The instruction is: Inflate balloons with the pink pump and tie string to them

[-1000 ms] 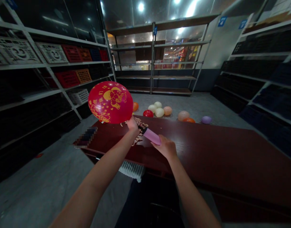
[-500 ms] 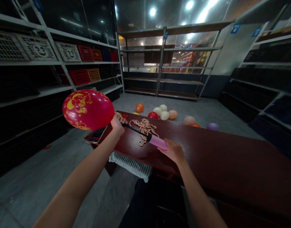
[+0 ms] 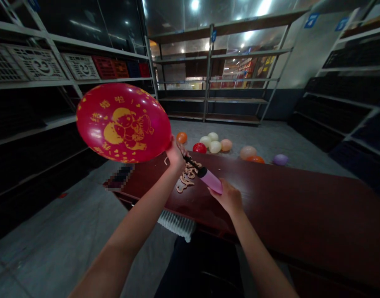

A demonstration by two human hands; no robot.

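My left hand is closed around the neck of a large red balloon with yellow cartoon figures and writing. That same hand grips the end of a balloon pump, its fingers hiding where pump and balloon meet. The pump has a pink barrel and a black rod that runs up to my left hand. Wrapped round the barrel's near end is my right hand. Under the pump, a heap of beige, uninflated balloon-like strips lies on the dark red table, partly covered by my left hand.
Several balloons, among them a white one, an orange one and a purple one, lie on the floor beyond the table. A ribbed pale cloth hangs at the near edge. Shelves with crates line the left.
My left hand has moved right, closer to my right hand, and less of the pump's black rod shows. The red balloon looks bigger, has turned, and sits higher.
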